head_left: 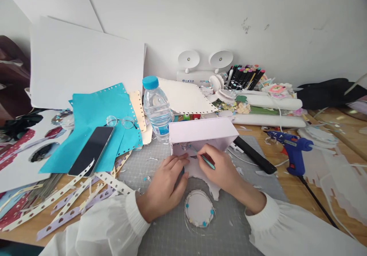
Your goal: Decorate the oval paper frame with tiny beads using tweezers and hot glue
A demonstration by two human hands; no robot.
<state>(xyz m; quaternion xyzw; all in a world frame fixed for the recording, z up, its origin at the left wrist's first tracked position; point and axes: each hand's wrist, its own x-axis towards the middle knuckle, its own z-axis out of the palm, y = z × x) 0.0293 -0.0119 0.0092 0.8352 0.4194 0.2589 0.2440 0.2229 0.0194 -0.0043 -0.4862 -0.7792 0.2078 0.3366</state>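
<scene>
A white box-like piece [202, 130] stands on the grey cutting mat, its open side facing me. My right hand [219, 168] pinches a thin teal tool [208, 162], whose tip reaches into the box near small decorations [185, 146]. At the box's lower left front edge rests my left hand [169, 183], fingers together and bent, thumb toward the right; whether it grips anything is hidden. Between the hands, a white piece with a ragged edge [205, 181] extends out from the box. Just below lies a round white disc [199, 209] trimmed with blue bits and thin wire.
A water bottle [157, 108] stands behind the box's left side. On the left lie a phone [92, 150], glasses [120, 122], blue sheets [97, 106] and punched strips [69, 210]. A black bar [254, 154] and a blue glue gun [294, 150] with its cord lie right.
</scene>
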